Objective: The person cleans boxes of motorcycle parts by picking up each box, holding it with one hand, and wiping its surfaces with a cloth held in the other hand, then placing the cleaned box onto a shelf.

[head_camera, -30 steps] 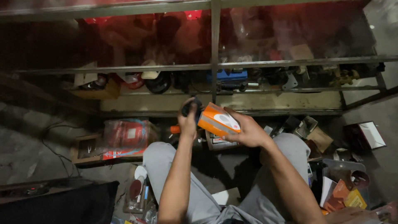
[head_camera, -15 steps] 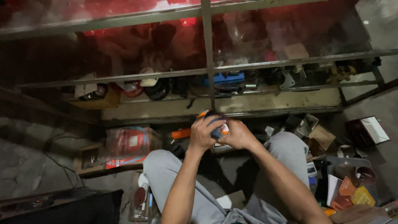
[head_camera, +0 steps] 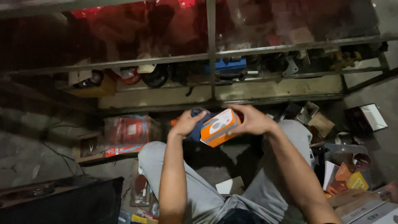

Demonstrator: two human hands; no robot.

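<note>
View from the head camera, left to right. At far left a dark slab [head_camera: 62, 203] lies on the concrete floor [head_camera: 25, 153], with a thin cable [head_camera: 58, 153] trailing across the floor above it. Next comes a flat red package [head_camera: 126, 133] with a pale rectangular label, wrapped in clear film and leaning below the metal shelf rack [head_camera: 211, 54]; a small open brown carton [head_camera: 88, 146] sits just beside it. On the low shelf above stand a tan box [head_camera: 97, 88], a red-and-white round item [head_camera: 128, 75] and a dark wheel-like part [head_camera: 157, 75]; a blue object [head_camera: 228, 64] lies farther along. At centre, the left hand [head_camera: 188, 122] is curled around a dark blue object [head_camera: 198, 124], its fingers wrapped shut on it; what this object is cannot be told. Touching it, the orange rectangular box [head_camera: 219, 127], bearing a white panel with a grey oval shape, is held tilted above the person's knees in grey trousers [head_camera: 195, 195]. The right hand [head_camera: 251, 119] grips the box from above, fingers bent over its upper edge and closed on it. To the right, on the floor, lie open brown cardboard cartons [head_camera: 317, 120], an open white-lined box [head_camera: 371, 117], and a cluster of small orange and yellow packets [head_camera: 348, 178] near a grey tray [head_camera: 338, 149].
</note>
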